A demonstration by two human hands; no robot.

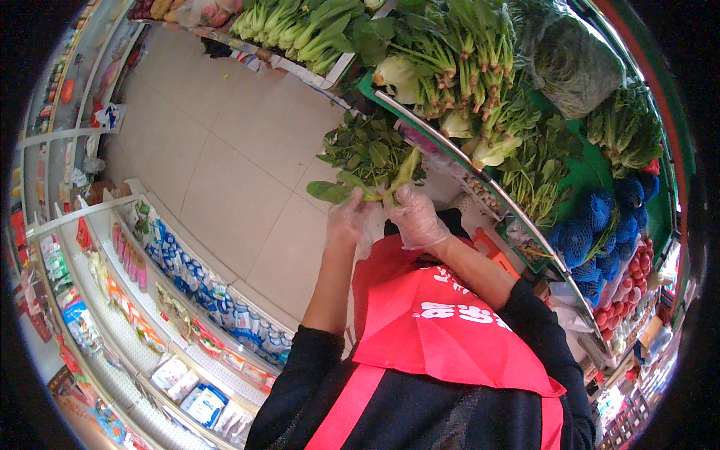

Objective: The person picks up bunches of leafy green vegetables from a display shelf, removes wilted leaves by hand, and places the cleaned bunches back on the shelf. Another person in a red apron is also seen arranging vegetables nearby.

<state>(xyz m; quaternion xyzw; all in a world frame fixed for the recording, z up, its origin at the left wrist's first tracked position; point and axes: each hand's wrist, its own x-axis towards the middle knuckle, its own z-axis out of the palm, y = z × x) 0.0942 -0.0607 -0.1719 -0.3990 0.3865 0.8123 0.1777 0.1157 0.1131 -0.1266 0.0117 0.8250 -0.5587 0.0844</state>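
Observation:
In the head view, both hands wear clear plastic gloves and meet in front of a red apron (444,332). My left hand (350,216) pinches the base of a green leafy stalk (332,191), whose leaf points left. My right hand (415,216) has its fingers closed on a yellowish-green leaf (408,169) that points up. The stems meet between my fingertips; whether they are one piece I cannot tell. Just beyond the hands lies a heap of loose leafy greens (365,146), low down beside the vegetable stand. What it rests on is hidden.
At right, a green vegetable stand with a metal edge (450,138) holds bunched spinach (478,56), blue net bags (593,208) and red-netted produce (630,275). Bok choy (304,28) lies at the top. Shelves with packaged goods (208,287) stand at left, beside the tiled floor (230,135).

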